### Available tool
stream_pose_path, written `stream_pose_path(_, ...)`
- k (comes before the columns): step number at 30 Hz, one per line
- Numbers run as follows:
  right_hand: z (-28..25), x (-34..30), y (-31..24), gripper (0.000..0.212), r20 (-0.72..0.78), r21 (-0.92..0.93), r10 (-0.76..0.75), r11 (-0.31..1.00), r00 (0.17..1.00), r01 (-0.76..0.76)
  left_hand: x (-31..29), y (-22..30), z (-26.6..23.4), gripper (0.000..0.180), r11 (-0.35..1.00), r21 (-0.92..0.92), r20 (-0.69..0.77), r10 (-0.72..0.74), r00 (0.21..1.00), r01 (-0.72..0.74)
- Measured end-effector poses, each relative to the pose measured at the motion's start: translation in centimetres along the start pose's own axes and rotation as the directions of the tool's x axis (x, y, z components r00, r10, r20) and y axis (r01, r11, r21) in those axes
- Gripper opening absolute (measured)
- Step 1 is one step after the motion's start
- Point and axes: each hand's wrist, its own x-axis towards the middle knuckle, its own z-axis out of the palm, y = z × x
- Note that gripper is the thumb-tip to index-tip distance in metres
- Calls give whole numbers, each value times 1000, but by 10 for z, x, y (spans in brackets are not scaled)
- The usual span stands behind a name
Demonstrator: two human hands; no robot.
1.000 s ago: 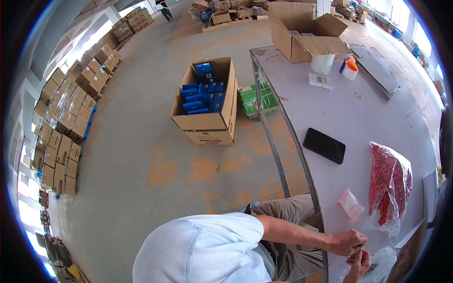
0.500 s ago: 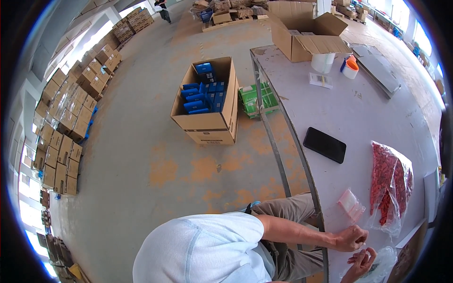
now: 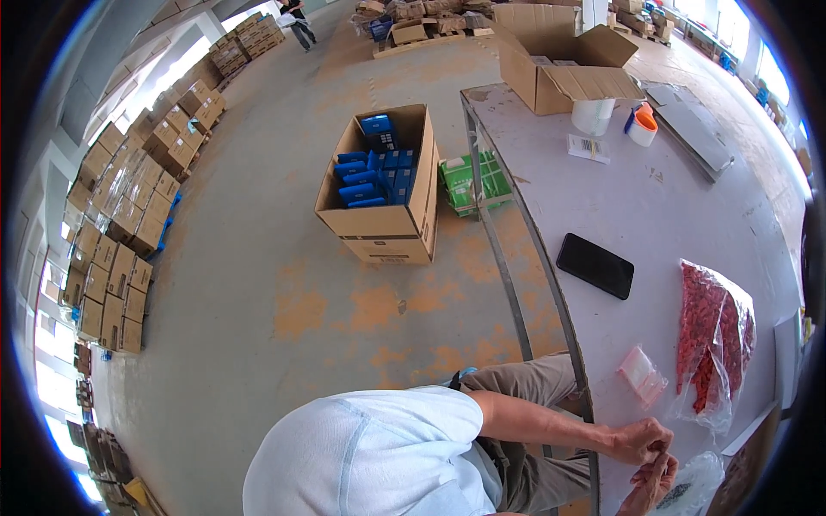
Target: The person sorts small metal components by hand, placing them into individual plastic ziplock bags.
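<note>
The left hand (image 3: pixel 638 440) and right hand (image 3: pixel 654 480) meet at the fingertips over the near end of the bench (image 3: pixel 662 215), fingers bent; whether they grip something small, I cannot tell. A clear bag (image 3: pixel 699 483) lies just beside the right hand. The left forearm (image 3: pixel 546 427) crosses the bench's edge, where little room lies between edge and hands.

Beyond the left hand lies a pink packet (image 3: pixel 642 377), near the red bag (image 3: pixel 716 344). A wide stretch of bench separates the red bag from the phone (image 3: pixel 595 266), which sits near the edge. Past that edge, a carton (image 3: pixel 387 236) stands on the floor (image 3: pixel 232 284).
</note>
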Motion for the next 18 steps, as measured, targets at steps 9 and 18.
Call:
stream_pose_path(9, 18, -12, -10, 15, -118, 16, -122, 992, 986, 125, -2, 6, -1, 11, 996, 87, -20, 3, 1000, -1)
stream_pose_path(18, 30, -13, -23, 30, -147, -810, -488, 559, 860, 179, -7, 20, 1, 9, 980, 195, -84, 49, 995, -32)
